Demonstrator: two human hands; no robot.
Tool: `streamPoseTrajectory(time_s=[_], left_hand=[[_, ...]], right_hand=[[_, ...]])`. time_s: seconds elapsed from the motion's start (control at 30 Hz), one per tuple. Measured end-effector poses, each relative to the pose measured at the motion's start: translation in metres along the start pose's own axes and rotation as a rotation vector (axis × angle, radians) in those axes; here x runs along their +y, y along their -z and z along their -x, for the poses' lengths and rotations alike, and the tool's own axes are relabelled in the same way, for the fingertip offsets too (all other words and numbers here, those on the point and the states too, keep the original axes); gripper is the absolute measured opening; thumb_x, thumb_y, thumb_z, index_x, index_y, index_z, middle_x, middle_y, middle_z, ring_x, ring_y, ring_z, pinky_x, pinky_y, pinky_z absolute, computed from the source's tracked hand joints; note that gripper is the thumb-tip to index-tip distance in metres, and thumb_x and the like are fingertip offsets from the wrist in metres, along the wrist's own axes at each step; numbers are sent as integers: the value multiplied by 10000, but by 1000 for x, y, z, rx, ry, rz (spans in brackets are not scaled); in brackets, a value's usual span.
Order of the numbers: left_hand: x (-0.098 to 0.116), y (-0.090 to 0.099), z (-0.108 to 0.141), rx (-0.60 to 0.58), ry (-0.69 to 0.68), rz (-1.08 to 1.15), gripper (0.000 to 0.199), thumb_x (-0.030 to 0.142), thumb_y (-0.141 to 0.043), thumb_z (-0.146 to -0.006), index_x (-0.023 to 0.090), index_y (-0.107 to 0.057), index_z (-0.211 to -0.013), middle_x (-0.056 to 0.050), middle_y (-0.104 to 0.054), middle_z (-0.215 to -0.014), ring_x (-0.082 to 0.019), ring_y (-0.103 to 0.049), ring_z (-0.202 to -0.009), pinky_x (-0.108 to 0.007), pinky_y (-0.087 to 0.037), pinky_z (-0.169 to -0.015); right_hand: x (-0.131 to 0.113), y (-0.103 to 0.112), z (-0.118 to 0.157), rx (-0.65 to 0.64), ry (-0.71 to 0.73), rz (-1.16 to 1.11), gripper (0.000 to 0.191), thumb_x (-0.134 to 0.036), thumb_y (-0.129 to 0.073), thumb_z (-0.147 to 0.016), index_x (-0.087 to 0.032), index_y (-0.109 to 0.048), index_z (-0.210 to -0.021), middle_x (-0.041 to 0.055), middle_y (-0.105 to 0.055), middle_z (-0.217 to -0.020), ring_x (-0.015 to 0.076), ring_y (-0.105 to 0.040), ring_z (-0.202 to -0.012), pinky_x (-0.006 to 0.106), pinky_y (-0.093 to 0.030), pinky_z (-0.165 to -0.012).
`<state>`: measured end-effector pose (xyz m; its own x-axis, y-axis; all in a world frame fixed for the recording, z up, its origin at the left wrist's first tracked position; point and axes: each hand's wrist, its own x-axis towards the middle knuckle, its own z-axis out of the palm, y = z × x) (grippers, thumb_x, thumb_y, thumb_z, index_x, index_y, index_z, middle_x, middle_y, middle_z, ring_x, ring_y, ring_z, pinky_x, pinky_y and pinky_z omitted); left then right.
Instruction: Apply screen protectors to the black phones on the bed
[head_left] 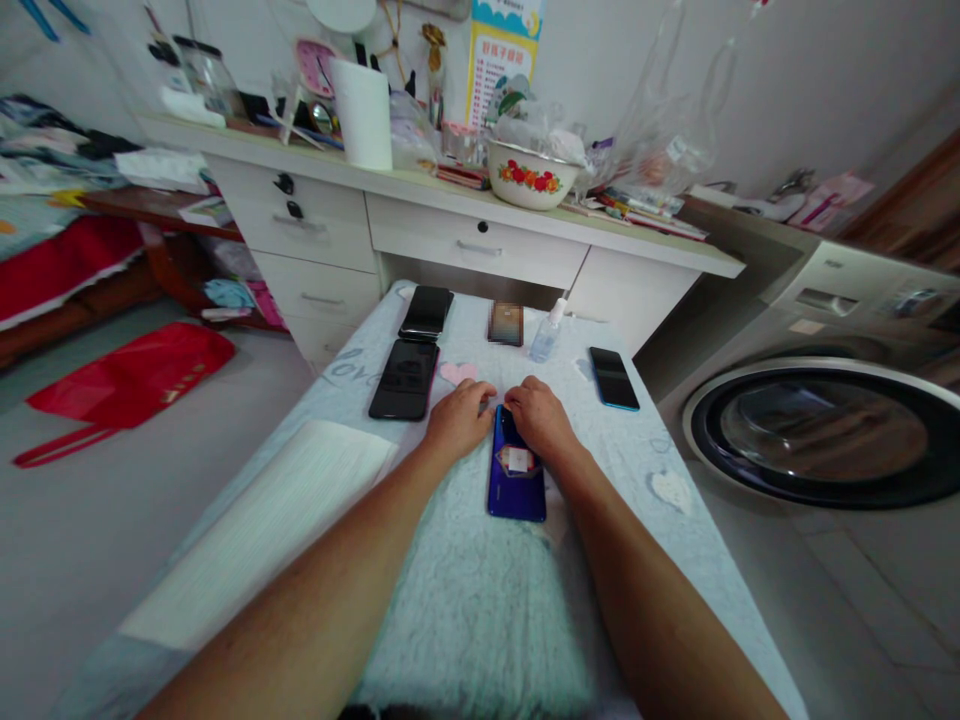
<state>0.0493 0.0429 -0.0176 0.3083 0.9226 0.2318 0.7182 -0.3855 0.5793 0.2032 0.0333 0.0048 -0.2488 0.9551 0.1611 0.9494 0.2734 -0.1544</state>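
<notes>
A blue phone [517, 498] lies back up in the middle of the cloth-covered table, with a small white label on its back. My right hand [540, 418] is closed over the phone's upper end; a tiny orange bit shows at its fingertips. Just left of the phone's top, my left hand [461, 418] has its fingers curled in a pinch. Whatever either hand grips is too small or hidden to name. To the left lies a black phone [405, 380], with another dark phone [427, 313] behind it. A clear spray bottle [546, 335] stands beyond my right hand.
A brown patterned case [506, 323] lies at the table's far side, and a blue-edged phone [613, 379] at the right. White paper sheets [270, 530] cover the left side. Beyond are a white desk [442, 232] and a washing machine [847, 320]; a red bag [142, 372] lies on the floor.
</notes>
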Motion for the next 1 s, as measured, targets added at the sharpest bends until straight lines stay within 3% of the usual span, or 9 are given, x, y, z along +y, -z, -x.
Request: streamPoseTrajectory(time_s=[0.27, 0.6, 1.0], left_hand=[[1, 1, 0, -7, 8, -36, 250, 182, -556, -805, 215, -599, -1048, -40, -619, -1045, -178, -609, -987, -285, -472, -860], [2, 2, 1, -21, -17, -36, 197, 236, -565, -817, 229, -646, -996, -30, -612, -1017, -170, -610, -944, -269, -468, -810], [5, 5, 3, -57, -12, -28, 201, 250, -568, -807, 240, -679, -974, -28, -594, -993, -172, -620, -917, -273, -469, -823]], right_hand=[[-6, -5, -3, 5, 21, -3, 260, -238, -442, -951, -174, -689, -999, 80, -566, -948, 180, -515, -957, 257, -373, -834], [7, 4, 2, -53, -32, 14, 255, -226, -457, -937, -161, -701, -969, 96, -591, -946, 181, -540, -950, 256, -373, -842], [19, 8, 8, -38, -71, 2, 233, -201, -479, -913, -169, -708, -944, 91, -600, -938, 182, -561, -915, 250, -386, -813]])
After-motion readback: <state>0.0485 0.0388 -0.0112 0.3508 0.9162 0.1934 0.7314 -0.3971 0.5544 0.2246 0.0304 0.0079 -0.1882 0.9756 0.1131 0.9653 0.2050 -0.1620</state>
